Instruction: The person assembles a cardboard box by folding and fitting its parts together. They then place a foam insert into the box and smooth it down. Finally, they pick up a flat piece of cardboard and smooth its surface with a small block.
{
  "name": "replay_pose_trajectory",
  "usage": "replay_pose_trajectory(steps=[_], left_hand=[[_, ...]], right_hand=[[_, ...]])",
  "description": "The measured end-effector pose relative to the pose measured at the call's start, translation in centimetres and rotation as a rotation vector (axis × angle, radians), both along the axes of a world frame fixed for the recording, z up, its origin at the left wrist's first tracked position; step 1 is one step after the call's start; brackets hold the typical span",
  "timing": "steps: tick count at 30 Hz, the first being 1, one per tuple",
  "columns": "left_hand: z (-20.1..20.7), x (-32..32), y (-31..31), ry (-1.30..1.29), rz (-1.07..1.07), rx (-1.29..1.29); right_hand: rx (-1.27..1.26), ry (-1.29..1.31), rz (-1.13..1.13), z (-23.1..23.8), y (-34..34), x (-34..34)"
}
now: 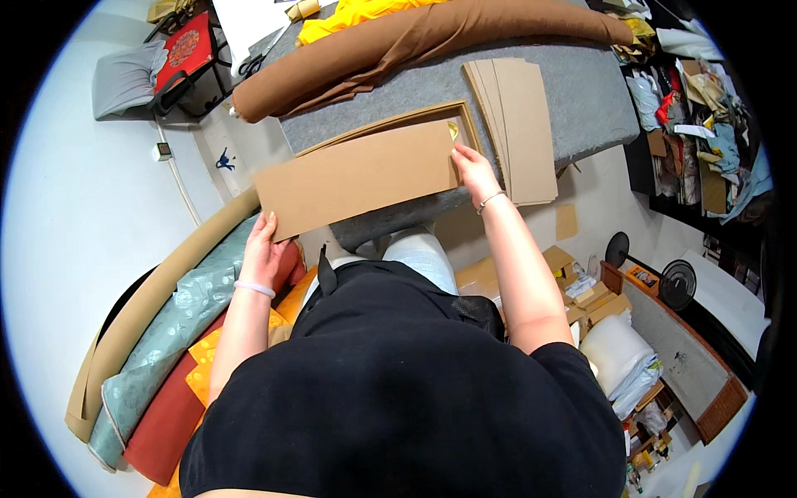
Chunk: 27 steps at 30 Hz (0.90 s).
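A long flat brown cardboard sheet point(357, 178) is held up in front of me, slightly tilted, its right end higher. My left hand point(262, 256) grips its lower left corner, the thumb on the near face. At the right end, my right hand point(475, 173) pinches the edge. Just above those right fingers shows a small shiny gold piece point(453, 130), too small to make out. Behind the sheet lies a shallow brown cardboard tray point(471, 121), mostly hidden by it. To the right of the tray, several similar cardboard sheets point(525, 133) lie fanned in a stack on the grey-covered table point(581, 108).
A long brown fabric roll point(423, 46) crosses the table's far side, with yellow cloth point(357, 18) and scissors point(251, 65) beyond. Fabric rolls point(166, 332) lean at my left. A red chair point(183, 51) stands far left; crowded shelves point(689, 124) are at right.
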<state>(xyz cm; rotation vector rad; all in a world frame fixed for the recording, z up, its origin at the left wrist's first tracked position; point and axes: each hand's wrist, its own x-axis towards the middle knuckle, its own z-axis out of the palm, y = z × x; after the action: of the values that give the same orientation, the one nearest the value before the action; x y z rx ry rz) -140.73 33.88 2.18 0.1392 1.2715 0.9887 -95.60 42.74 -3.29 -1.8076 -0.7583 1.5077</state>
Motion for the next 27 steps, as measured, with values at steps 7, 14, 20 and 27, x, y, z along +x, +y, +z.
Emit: replay_pose_trajectory(steps=[7, 14, 20, 27], left_hand=[[-0.8, 6.3, -0.5, 0.457, -0.223, -0.169], [-7.1, 6.9, -3.2, 0.789, -0.211, 0.092], [-10.4, 9.2, 2.6, 1.193, -0.281, 0.097], [-9.9, 11.4, 4.4, 1.043, -0.142, 0.035]], right_hand=[[0.03, -0.175, -0.068, -5.0, -1.6, 3.2], [0.229, -0.545, 0.099, -4.3, -2.1, 4.2], [0.276, -0.605, 0.134, -4.5, 3.8, 5.0], [0.209, -0.606, 0.157, -5.6, 4.8, 5.7]])
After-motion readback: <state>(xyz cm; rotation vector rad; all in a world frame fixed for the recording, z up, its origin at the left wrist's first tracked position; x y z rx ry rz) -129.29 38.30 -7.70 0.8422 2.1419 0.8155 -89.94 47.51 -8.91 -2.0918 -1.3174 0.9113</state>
